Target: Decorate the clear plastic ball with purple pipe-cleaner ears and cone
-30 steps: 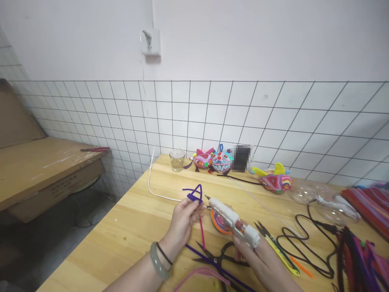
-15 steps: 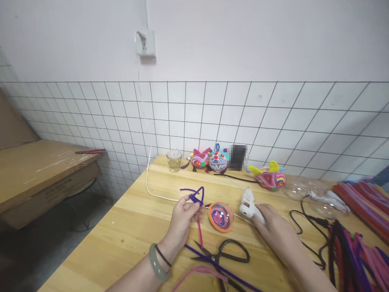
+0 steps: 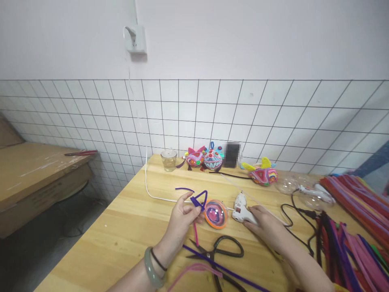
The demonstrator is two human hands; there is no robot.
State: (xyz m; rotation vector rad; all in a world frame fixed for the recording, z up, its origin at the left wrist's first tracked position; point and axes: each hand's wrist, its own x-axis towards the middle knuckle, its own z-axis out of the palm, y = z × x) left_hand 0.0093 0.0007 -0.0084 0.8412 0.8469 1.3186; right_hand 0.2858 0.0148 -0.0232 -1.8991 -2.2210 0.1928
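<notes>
My left hand [image 3: 180, 219] pinches a bent purple pipe cleaner [image 3: 197, 199] with a pink stem hanging below it, held just above the wooden table [image 3: 130, 227]. Beside it on the table lies a clear half-dome with an orange rim [image 3: 216, 213]. My right hand [image 3: 266, 224] rests on the table with its fingers closed on the handle of a white glue gun [image 3: 241, 203] that lies flat there. Black scissors [image 3: 223, 249] lie in front of both hands.
Several colourful pipe-cleaner fish [image 3: 263, 175] and a small glass jar [image 3: 169, 159] stand by the tiled wall. Piles of pipe cleaners [image 3: 352, 219] fill the right side, next to a black cord [image 3: 299, 221]. A white cable [image 3: 146, 178] runs to a wall socket [image 3: 134, 38]. A cardboard box [image 3: 33, 174] sits at left.
My right hand has carried the glue gun away from the purple pipe cleaner and laid it down on the table to the right. My left hand kept its hold.
</notes>
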